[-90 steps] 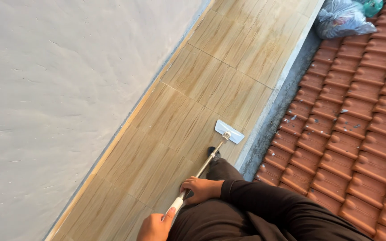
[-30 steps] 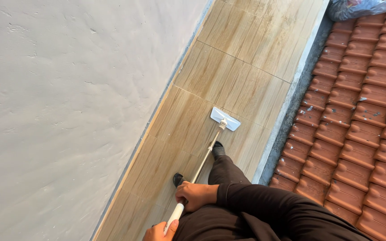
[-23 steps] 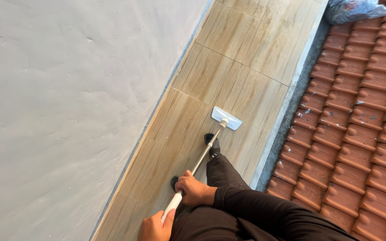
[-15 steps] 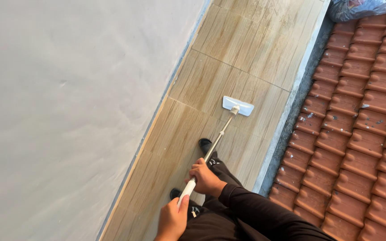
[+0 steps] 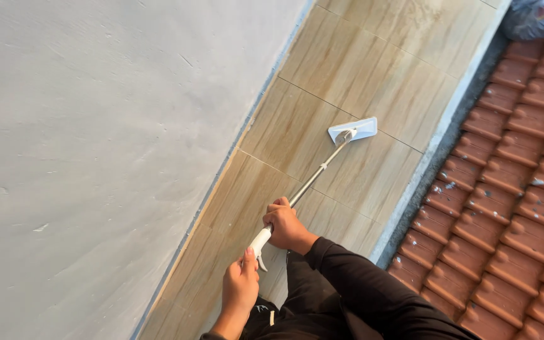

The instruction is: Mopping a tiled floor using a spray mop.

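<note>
Mop handle [image 5: 313, 179] is gripped by both hands, and its long axis runs up and to the right, away from the body, from the white grip at the near end to the flat white mop head [image 5: 354, 130] at the far end. The right hand [image 5: 286, 225] is closed around the metal shaft just above the white grip, fingers wrapped over it; it is the hand nearer the head. The left hand [image 5: 240, 284] is clamped on the white grip itself, just below and behind the right hand, with the thumb laid along the top. The two hands are set close together on the pole but are not touching.

From the right hand, the mop head lies well ahead, up and to the right, pressed flat on the wood-look floor tiles [image 5: 373, 75]. To the left of both hands a grey plastered wall [image 5: 96, 138] is seen; to their right, past a pale kerb [image 5: 439, 135], red clay roof tiles [image 5: 511, 208] are laid. A black sleeve [image 5: 360, 289] covers the right forearm.
</note>
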